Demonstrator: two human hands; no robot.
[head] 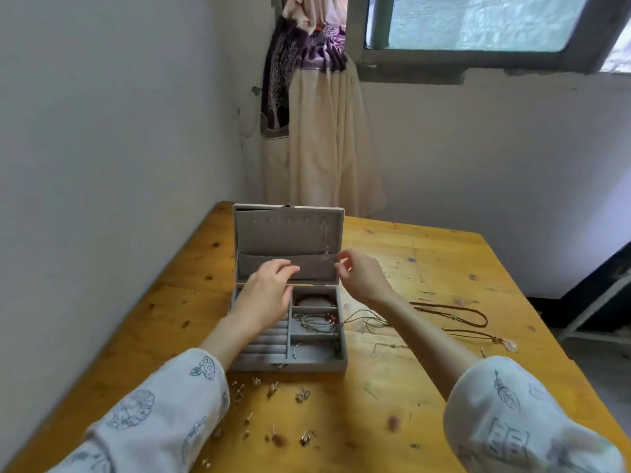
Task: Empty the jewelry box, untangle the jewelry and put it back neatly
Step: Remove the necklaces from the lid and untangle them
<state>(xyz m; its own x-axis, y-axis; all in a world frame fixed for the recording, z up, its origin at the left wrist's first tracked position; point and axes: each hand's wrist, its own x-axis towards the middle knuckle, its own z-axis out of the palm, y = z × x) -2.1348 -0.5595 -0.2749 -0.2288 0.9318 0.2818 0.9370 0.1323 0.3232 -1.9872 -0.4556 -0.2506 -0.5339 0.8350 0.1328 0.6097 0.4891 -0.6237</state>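
Head view: jewelry box (288, 361) stands open near the table's (426, 387) left edge, toward the far side, lid upright. A thin chain (325, 238) hangs from the rightmost hook inside the lid, down to the lid pocket. Left hand (269, 285) reaches over the box's left half, fingers loosely bent at the pocket's rim; cannot tell whether they pinch anything. Right hand (358, 274) is just beside the lid's right edge, thumb and forefinger brought close as if pinching near the chain's lower end; no contact visible, so grip uncertain. Right-hand compartments hold a dark red bracelet (314, 298), a cord bundle with red beads (316, 320) whose strands trail over the box's right wall, and a thin bangle (300, 348). Ring rolls look bare. On the table: earrings (273, 414) scattered toward the near edge, brown cord necklaces (454, 312) toward the right edge. Judgement: refilling partly done; earrings and necklaces remain out.
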